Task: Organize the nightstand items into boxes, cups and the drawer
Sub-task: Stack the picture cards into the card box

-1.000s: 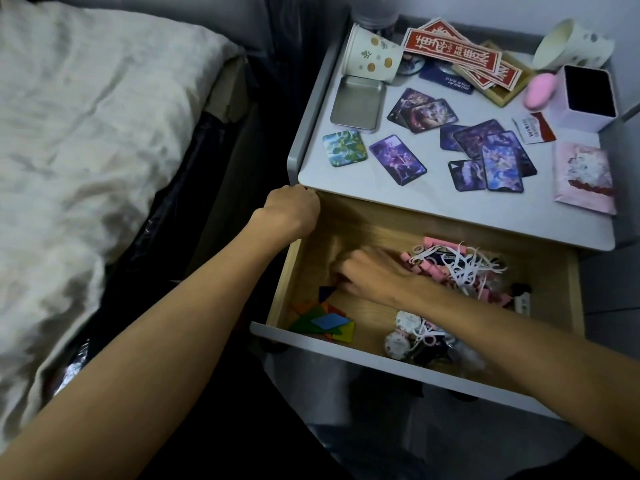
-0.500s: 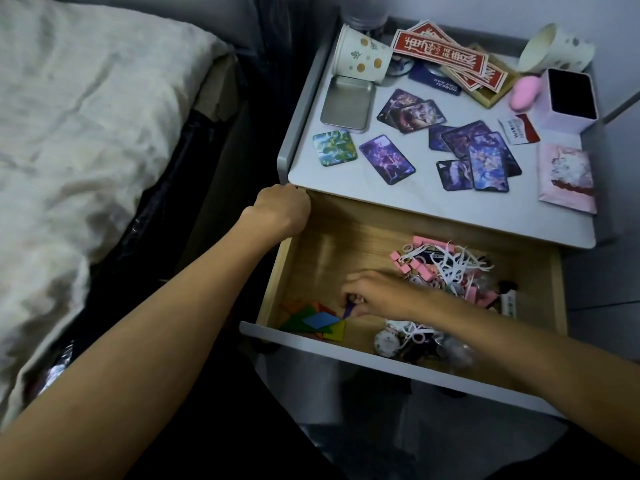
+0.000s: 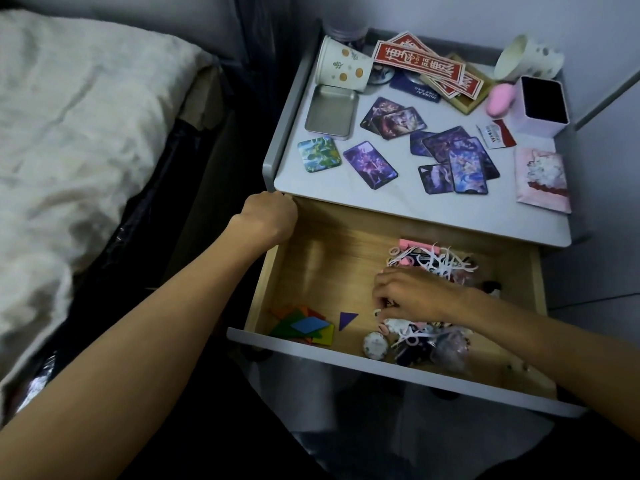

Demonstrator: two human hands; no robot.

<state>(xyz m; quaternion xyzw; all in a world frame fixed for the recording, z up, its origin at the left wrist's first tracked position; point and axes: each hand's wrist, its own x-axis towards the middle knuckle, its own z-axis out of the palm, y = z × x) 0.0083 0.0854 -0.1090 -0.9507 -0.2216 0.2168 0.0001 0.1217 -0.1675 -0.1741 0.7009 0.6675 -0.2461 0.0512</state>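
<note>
Nightstand [image 3: 408, 216] items are split between the grey top and the drawer [image 3: 332, 258], which is pulled out below it. The left hand [image 3: 268, 216] is closed as a fist on the drawer's back left corner, at the nightstand's front edge. The right hand [image 3: 412, 296] is lowered, fingers curled, into a heap of pink clips and white loops [image 3: 433, 258] on the drawer's right side; whether anything is pinched cannot be told. A purple triangle [image 3: 346, 318] is seen lying alone on the drawer floor, just beside a stack of coloured flat shapes [image 3: 304, 325] in the front left corner. On top, picture cards [image 3: 450, 157] are spread out, an open tin [image 3: 330, 110] lies near a tipped paper cup [image 3: 341, 67], and a pink box [image 3: 540, 105] stands at the right.
</note>
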